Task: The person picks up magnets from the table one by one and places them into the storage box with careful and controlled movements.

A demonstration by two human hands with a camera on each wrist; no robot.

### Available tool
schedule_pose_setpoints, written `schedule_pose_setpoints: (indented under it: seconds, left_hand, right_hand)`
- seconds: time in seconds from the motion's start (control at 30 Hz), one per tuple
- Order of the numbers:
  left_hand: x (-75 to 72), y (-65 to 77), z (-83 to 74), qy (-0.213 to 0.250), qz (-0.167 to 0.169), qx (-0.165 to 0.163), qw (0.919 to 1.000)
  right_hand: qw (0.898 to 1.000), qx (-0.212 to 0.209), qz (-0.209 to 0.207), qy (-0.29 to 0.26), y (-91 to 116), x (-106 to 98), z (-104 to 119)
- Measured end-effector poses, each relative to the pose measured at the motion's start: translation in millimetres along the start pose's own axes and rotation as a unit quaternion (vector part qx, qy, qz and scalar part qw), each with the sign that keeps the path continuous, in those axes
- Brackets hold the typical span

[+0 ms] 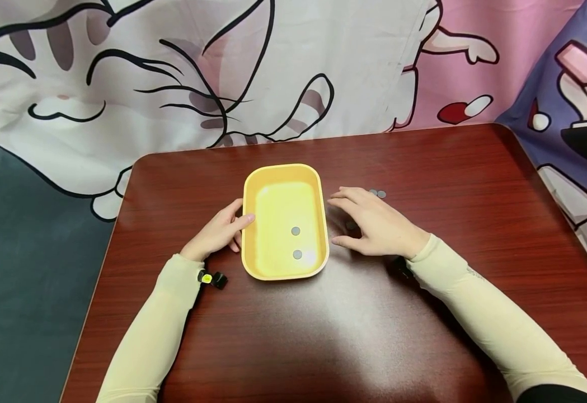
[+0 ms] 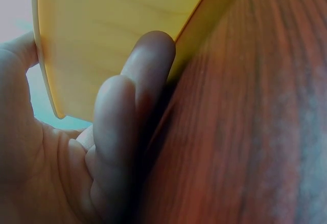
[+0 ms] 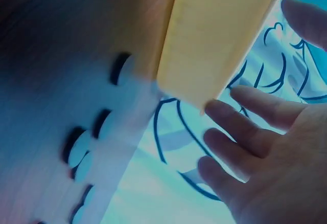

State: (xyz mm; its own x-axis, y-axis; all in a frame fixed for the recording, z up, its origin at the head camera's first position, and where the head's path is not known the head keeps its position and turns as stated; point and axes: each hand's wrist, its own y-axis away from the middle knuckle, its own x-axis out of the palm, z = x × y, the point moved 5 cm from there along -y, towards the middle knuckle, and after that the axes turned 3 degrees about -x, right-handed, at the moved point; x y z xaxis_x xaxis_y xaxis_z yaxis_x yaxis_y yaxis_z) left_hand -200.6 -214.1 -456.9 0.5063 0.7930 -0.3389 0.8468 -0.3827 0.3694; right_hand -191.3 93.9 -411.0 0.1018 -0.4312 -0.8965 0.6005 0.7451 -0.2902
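Note:
My left hand (image 1: 217,230) grips the left side of a yellow rectangular tray (image 1: 271,218), its thumb over the rim and its fingers against the outer wall. The left wrist view shows fingertips along that wall, low near the table. Two small grey round discs (image 1: 295,230) lie on the tray's floor, towards its right side. To the right of the tray, my right hand (image 1: 377,225) hovers with fingers spread and nothing held. Several more grey discs (image 3: 79,146) lie on the table beside the tray, partly hidden by that hand in the head view.
The dark red-brown wooden table (image 1: 283,336) has its far edge against a cartoon-printed cloth (image 1: 364,67). A black wrist device (image 1: 217,280) with a yellow spot is on the left sleeve.

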Motion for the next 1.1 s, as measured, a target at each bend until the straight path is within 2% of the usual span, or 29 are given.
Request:
schedule_pose_setpoints:
  seconds: [0.4,0.67,1.1]
  left_hand:
    - [-1.4,0.0,2.0,-0.002,0.000,0.000,1.0000]
    - [-0.4,-1.2,1.2,0.001,0.004,0.002,1.0000]
    - [-0.3,-1.6,1.4,0.001,0.001,0.000,1.0000]
  right_hand:
    - [0.998,0.004,0.029,0.064,8,10,-16]
    - [0.995,0.000,0.026,0.096,10,17,-21]
    - [0.993,0.043,0.050,0.097,8,22,-27]
